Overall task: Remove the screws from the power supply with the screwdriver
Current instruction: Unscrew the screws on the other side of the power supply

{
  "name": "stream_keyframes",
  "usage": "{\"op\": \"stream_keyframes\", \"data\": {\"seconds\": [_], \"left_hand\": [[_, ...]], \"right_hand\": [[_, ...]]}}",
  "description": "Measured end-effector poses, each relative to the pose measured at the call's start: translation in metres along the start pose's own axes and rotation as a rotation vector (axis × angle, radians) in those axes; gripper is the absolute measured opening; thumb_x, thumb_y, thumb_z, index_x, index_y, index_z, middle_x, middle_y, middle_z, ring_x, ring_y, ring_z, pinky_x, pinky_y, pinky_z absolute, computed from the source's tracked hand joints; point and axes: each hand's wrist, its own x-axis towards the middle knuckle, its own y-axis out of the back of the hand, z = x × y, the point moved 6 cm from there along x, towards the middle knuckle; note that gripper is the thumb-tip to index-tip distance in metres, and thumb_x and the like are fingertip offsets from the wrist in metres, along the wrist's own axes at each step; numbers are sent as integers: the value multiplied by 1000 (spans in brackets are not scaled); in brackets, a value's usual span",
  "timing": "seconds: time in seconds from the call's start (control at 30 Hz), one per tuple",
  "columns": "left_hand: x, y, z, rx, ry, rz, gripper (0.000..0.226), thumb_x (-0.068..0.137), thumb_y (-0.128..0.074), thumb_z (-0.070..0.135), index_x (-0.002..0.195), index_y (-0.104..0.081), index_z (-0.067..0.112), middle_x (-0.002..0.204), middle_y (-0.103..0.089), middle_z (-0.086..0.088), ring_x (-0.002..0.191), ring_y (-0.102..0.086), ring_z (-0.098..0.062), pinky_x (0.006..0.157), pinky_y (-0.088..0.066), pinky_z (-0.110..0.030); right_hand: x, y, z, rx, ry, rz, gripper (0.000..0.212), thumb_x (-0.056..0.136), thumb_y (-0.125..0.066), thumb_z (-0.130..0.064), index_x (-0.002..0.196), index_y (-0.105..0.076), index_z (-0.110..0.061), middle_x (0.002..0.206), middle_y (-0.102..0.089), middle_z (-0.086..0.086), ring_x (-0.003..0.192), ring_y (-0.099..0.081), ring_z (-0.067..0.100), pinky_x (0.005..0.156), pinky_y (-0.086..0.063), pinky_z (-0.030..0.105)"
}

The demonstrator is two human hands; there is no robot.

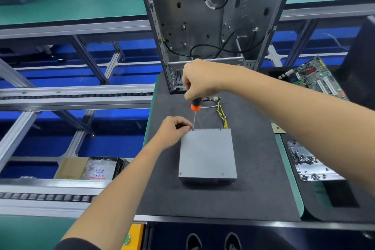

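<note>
Box (119,168) beside conveyor reads "PRIME"; right hand (199,81) grips screwdriver (195,107).

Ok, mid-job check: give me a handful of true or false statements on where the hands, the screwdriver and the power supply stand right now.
1. The right hand grips the screwdriver by its handle. True.
2. The screwdriver tip sits at the near right corner of the power supply. False: it is at the far left corner.
3. The left hand pinches at the spot where the tip meets the cover. True.
4. The power supply sits inside the computer case. False: it lies on the dark mat, in front of the open case.
5. The power supply's wires run out from its far side. True.
6. The loose screws are piled on the power supply. False: they lie on a metal plate to its right.
</note>
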Motion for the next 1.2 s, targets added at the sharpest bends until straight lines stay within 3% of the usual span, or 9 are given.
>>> {"op": "stream_keyframes", "data": {"seconds": [0.1,0.3,0.5,0.67,0.8,0.9,0.97,1.07,1.2], "left_hand": [[-2,0,-1,9,-6,-14,23,85,-65,9,79,-71,30,79,-71,16,78,-62,7,70,-42,-2],[-5,0,1,43,-40,11,24,84,-67,9,79,-70,32,80,-68,17,79,-61,6,70,-44,-3],[-3,-1,4,151,-80,20,11,83,-67,12,84,-75,21,84,-70,13,80,-62,2,73,-45,-7],[-3,-2,4,129,-61,11,17,84,-66,9,80,-71,25,83,-70,12,80,-62,2,75,-46,-12],[-4,-3,5,87,-45,17,21,84,-67,8,78,-66,28,79,-69,11,75,-62,2,74,-47,-13],[-4,-3,4,106,-23,12,25,85,-67,10,75,-64,32,75,-66,15,74,-59,7,68,-41,-9],[-5,-4,4,115,-14,12,24,86,-66,10,76,-64,32,76,-65,16,75,-58,8,68,-39,-9],[-7,-5,2,121,6,22,18,87,-64,11,80,-66,28,79,-65,15,78,-59,3,68,-39,-7],[-11,-5,4,129,-24,52,13,86,-65,7,80,-68,19,81,-67,11,79,-59,1,71,-41,-10]], "right_hand": [[1,0,8,65,-113,73,27,76,-60,-19,56,-45,-8,47,-51,7,47,-42,23,39,-26,21],[4,-3,14,111,-197,53,22,76,-58,-17,58,-48,-8,50,-57,7,56,-57,27,43,-33,23],[-4,-1,-9,-110,213,-118,4,73,-71,-15,74,-70,-19,70,-67,-6,66,-59,10,54,-43,23],[-1,-3,-19,-131,305,-126,10,71,-75,-15,75,-74,-24,69,-65,-12,70,-61,8,58,-48,24],[3,1,-14,-27,212,-85,10,74,-76,-26,70,-67,-24,64,-66,-13,60,-61,3,54,-46,22],[11,-2,-4,60,41,-38,18,81,-67,-26,76,-64,-9,63,-70,2,45,-66,11,43,-43,16],[15,-3,0,34,-78,-40,27,86,-58,-29,75,-60,-4,52,-67,6,40,-65,18,37,-39,15],[13,-1,1,-65,-123,-90,28,85,-54,-30,69,-54,-7,40,-61,3,42,-65,21,42,-41,19],[2,0,7,30,-55,-155,24,84,-62,-28,71,-60,-8,47,-65,-3,49,-68,15,50,-44,20]]}}
